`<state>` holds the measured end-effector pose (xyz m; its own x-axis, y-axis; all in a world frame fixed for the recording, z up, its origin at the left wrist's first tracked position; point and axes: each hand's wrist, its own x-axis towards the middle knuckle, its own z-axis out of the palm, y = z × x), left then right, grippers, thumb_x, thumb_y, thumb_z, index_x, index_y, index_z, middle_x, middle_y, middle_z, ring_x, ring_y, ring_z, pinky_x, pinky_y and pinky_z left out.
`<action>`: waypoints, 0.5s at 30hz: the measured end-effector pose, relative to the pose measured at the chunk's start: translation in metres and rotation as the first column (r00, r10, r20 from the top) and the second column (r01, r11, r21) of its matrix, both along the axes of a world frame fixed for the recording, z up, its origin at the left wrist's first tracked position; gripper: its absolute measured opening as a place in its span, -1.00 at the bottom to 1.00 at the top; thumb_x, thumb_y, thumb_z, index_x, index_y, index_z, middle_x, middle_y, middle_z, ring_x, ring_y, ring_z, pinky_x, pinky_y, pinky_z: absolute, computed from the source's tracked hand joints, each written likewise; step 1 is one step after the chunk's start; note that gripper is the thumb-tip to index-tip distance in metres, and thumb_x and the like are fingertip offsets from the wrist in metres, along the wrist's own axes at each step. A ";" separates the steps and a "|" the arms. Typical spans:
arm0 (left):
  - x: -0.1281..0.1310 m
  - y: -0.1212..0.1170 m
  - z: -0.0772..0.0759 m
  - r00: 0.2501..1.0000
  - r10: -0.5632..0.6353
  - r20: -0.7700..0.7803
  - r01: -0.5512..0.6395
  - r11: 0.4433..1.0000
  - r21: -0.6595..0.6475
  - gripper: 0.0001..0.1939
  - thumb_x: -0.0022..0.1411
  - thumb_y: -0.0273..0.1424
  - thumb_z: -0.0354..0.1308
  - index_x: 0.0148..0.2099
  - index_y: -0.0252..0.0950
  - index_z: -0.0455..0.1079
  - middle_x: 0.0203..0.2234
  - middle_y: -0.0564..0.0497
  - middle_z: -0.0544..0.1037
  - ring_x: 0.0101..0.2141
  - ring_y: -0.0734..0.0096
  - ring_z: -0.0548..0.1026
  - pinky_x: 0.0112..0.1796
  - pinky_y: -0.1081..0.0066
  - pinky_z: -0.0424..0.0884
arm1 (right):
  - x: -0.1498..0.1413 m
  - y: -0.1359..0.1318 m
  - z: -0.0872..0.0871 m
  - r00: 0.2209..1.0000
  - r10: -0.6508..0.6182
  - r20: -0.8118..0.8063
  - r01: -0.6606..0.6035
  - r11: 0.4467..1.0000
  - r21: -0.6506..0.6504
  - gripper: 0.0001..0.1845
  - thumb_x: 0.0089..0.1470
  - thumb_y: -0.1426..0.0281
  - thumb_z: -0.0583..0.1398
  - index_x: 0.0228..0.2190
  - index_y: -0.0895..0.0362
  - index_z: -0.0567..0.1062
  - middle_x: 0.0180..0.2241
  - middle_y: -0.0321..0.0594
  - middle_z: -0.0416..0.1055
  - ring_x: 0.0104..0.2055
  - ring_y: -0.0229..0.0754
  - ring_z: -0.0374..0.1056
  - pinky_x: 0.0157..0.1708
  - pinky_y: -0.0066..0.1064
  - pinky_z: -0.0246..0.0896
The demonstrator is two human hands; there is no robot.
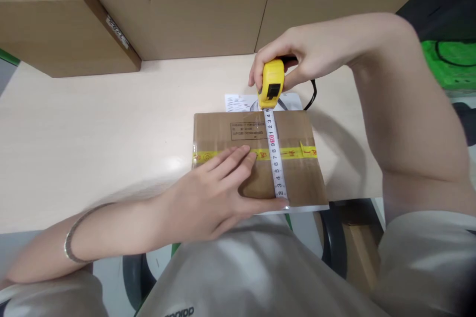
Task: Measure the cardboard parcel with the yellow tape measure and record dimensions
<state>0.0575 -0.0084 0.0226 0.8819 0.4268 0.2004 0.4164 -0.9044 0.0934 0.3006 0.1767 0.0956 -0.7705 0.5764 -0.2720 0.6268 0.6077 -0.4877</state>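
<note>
A flat brown cardboard parcel [297,178] with a yellow tape band lies at the near edge of the pale table [92,129]. My right hand [297,57] is closed round a yellow tape measure case [272,84] at the parcel's far edge. Its white blade [275,158] runs straight across the parcel top towards me. My left hand [219,193] lies flat on the parcel, fingers stretched out, thumb pressing the blade's end at the near edge. A metal bangle is on my left wrist.
Large cardboard boxes [74,29] stand along the back of the table. A printed paper [238,102] and a black cord [312,94] lie just behind the parcel. A green object [449,59] sits at the right. A chair base shows below the table edge.
</note>
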 end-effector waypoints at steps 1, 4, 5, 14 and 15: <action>0.000 0.000 0.000 1.000 0.000 0.005 0.000 1.000 -0.002 -0.47 0.53 -0.20 0.05 0.47 0.20 0.20 0.26 -0.21 0.44 0.28 -0.17 0.43 0.18 -0.03 0.44 | 0.000 0.000 -0.001 1.000 -0.022 0.001 0.022 1.000 -0.006 -0.68 0.15 0.67 0.19 -0.10 0.29 0.63 -0.20 -0.48 0.60 -0.29 -0.61 0.33 -0.37 -0.82 0.05; 0.001 -0.001 -0.001 1.000 0.013 -0.001 -0.013 1.000 0.004 -0.44 0.51 -0.19 0.07 0.48 0.22 0.17 0.25 -0.20 0.44 0.29 -0.17 0.42 0.16 -0.01 0.47 | 0.000 0.001 -0.002 0.999 -0.041 0.003 0.041 0.998 -0.049 -0.68 0.14 0.68 0.20 -0.12 0.25 0.64 -0.17 -0.46 0.60 -0.24 -0.56 0.37 -0.36 -0.80 0.12; 0.002 -0.001 -0.001 1.000 0.017 -0.004 -0.017 1.000 0.006 -0.43 0.51 -0.17 0.09 0.48 0.23 0.16 0.25 -0.20 0.44 0.29 -0.16 0.41 0.16 -0.01 0.47 | 0.000 0.001 -0.001 0.999 -0.042 0.007 0.042 0.998 -0.045 -0.68 0.14 0.68 0.21 -0.11 0.24 0.64 -0.17 -0.46 0.60 -0.24 -0.54 0.37 -0.36 -0.80 0.13; -0.003 0.003 -0.009 0.972 -0.029 0.233 0.049 0.996 -0.080 -0.28 0.39 0.13 0.11 0.29 -0.36 0.29 0.18 -0.48 0.45 0.26 -0.34 0.43 0.12 -0.20 0.51 | 0.025 -0.069 0.008 0.971 0.190 -0.147 -0.186 0.982 0.040 -0.61 0.13 0.57 0.23 -0.04 0.05 0.66 -0.11 -0.33 0.58 -0.18 -0.34 0.45 -0.24 -0.59 0.33; -0.004 0.003 -0.011 0.962 -0.030 0.272 0.058 0.994 -0.094 -0.27 0.39 0.15 0.10 0.24 -0.41 0.29 0.17 -0.51 0.46 0.25 -0.33 0.44 0.12 -0.21 0.51 | 0.026 -0.085 0.005 0.960 0.219 -0.174 -0.221 0.975 0.009 -0.63 0.13 0.53 0.24 -0.06 0.02 0.65 -0.11 -0.31 0.58 -0.15 -0.30 0.48 -0.19 -0.53 0.37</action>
<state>0.0540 -0.0054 0.0120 0.8192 0.4187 0.3918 0.3229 -0.9015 0.2882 0.3269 0.0919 0.1007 -0.9139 0.3851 -0.1285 0.3836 0.7154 -0.5841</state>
